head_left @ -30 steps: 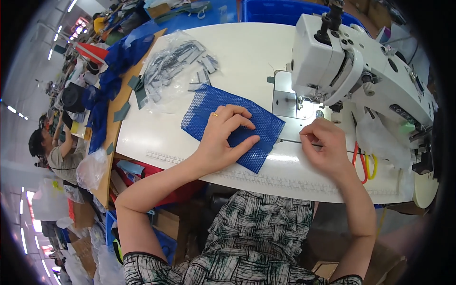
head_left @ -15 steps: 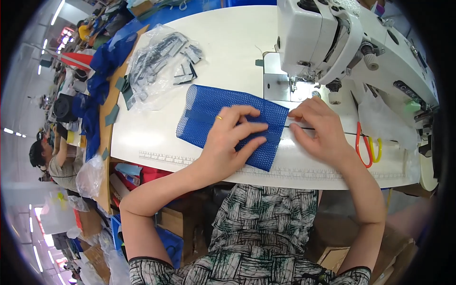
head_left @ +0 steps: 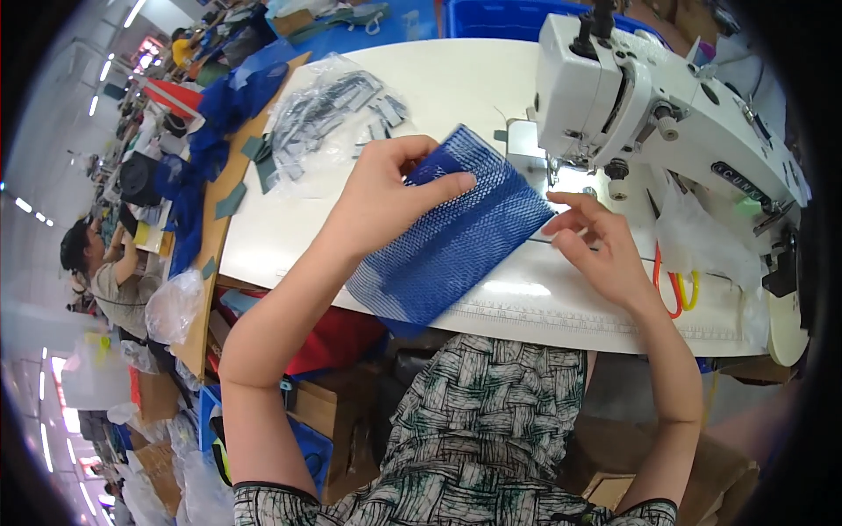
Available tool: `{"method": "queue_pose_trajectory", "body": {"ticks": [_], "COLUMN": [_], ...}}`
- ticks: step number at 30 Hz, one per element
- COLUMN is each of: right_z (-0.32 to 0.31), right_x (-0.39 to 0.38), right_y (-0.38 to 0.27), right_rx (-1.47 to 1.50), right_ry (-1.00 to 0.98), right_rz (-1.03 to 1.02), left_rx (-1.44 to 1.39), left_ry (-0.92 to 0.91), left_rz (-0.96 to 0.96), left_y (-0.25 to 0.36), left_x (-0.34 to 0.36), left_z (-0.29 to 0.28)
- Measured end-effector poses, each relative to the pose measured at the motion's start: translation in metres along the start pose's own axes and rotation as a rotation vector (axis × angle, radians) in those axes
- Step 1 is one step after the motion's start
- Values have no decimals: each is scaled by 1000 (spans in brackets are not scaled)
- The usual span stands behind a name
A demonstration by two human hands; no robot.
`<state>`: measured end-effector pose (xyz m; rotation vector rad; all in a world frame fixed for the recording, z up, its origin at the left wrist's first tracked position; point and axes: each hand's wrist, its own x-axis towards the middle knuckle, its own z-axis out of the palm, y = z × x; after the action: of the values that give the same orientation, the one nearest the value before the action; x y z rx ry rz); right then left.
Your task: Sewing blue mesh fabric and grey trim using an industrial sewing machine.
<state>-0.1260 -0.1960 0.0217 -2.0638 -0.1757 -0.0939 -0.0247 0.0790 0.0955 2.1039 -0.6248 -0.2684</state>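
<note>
In the head view, the left hand [head_left: 381, 197] grips a blue mesh fabric piece [head_left: 447, 241] by its upper left part, thumb on top and fingers going behind it. The mesh lies slanted over the front of the white sewing table [head_left: 469, 74], its lower end past the edge, its right corner near the sewing machine [head_left: 570, 92]. The right hand [head_left: 605, 254] is at that corner, fingers bent; whether they pinch it cannot be told. Scissors [head_left: 657, 273] with red and yellow handles lie beyond.

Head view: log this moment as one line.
left hand: gripping blue mesh fabric | right hand: at fabric's right corner, contact unclear | sewing machine: beyond right hand
</note>
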Motion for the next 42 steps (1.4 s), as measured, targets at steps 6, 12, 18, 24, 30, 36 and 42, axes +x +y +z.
{"method": "queue_pose_trajectory", "body": {"ticks": [6, 12, 18, 24, 30, 36, 42], "right_z": [22, 41, 55, 53, 53, 51, 45], "right_x": [-9, -15, -13, -11, -10, -5, 0], "right_y": [-61, -70, -71, -68, -66, -71, -70], "right_rx": [461, 458, 608, 695, 753, 818, 896], "right_ry": [-26, 60, 44, -40, -36, -27, -55], "right_rz": [236, 127, 110, 47, 48, 53, 58], "left_rx": [-722, -740, -699, -787, -888, -903, -943], "left_ry": [123, 171, 187, 119, 118, 141, 121], "left_rz": [-135, -32, 98, 25, 30, 41, 44], "left_y": [3, 20, 16, 17, 20, 19, 11], "left_x": [-43, -66, -72, -78, -81, -78, -73], "left_z": [0, 3, 0, -13, -15, -16, -18]}}
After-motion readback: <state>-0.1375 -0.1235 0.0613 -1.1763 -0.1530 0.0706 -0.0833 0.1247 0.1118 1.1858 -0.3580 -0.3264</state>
